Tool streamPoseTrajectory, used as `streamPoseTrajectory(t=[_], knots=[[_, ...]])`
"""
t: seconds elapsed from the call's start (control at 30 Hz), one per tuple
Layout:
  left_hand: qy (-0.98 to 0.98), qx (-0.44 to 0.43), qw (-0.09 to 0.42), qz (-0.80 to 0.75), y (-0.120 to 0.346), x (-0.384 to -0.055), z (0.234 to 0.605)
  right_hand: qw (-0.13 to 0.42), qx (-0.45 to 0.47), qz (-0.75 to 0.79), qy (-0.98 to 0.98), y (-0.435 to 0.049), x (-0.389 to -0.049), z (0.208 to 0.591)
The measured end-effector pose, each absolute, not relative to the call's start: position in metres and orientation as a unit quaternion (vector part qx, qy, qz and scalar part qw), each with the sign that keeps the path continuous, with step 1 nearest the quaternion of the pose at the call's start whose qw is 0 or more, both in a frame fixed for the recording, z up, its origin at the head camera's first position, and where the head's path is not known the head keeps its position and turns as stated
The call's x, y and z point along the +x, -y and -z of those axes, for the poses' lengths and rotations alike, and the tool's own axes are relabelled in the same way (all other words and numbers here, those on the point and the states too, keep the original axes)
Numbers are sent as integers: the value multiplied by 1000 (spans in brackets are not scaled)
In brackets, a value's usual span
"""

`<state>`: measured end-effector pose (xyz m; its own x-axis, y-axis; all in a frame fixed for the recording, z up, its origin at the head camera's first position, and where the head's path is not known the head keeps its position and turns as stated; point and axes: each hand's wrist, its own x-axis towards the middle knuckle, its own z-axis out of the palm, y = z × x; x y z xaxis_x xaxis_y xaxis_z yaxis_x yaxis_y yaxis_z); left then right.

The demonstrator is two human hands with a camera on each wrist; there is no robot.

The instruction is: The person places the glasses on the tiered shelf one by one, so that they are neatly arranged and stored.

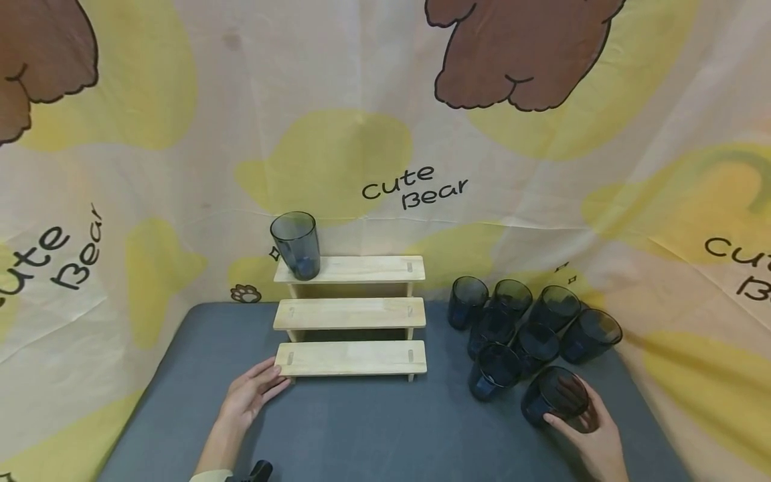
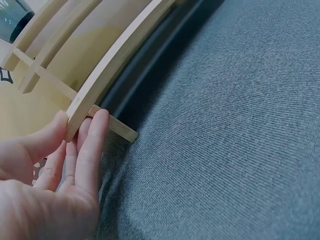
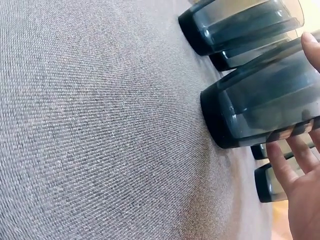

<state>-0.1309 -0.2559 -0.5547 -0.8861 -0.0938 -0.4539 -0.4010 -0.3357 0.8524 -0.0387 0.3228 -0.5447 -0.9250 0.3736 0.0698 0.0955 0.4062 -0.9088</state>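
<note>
A three-tiered wooden display stand (image 1: 355, 357) is on the table, its steps rising toward the back. My left hand (image 1: 251, 393) pinches the left end of its lowest step; in the left wrist view the thumb is at the board's end and the fingers reach under it. With my right hand (image 1: 593, 432) I grip a dark blue-grey drinking glass (image 1: 553, 396), thumb on the near side and fingers round the far side. That glass (image 3: 260, 95) is upright, its thick dark base close over the cloth. One similar glass (image 1: 298, 246) stands on the top step's left end.
Several more dark glasses (image 1: 495, 370) stand bunched at the right of the table, just behind the held one. A grey-blue cloth (image 1: 373, 428) covers the table. Behind hangs a printed fabric backdrop (image 1: 337, 167), and a small black object (image 1: 261, 470) shows beside my left wrist.
</note>
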Motion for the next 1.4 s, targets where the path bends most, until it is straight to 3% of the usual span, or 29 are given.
streamPoseTrajectory(t=[0.5,0.7,1.4], knots=[[-564,-218,89,-791,256,-130,557,154,-149,-502,838,-320,-42,536],[-563,-223,90,-791,257,-130,557,181,-133,-556,800,-318,-45,523],[-540,-219,102,-807,258,-132,554,225,-123,-488,834,-327,-49,475]])
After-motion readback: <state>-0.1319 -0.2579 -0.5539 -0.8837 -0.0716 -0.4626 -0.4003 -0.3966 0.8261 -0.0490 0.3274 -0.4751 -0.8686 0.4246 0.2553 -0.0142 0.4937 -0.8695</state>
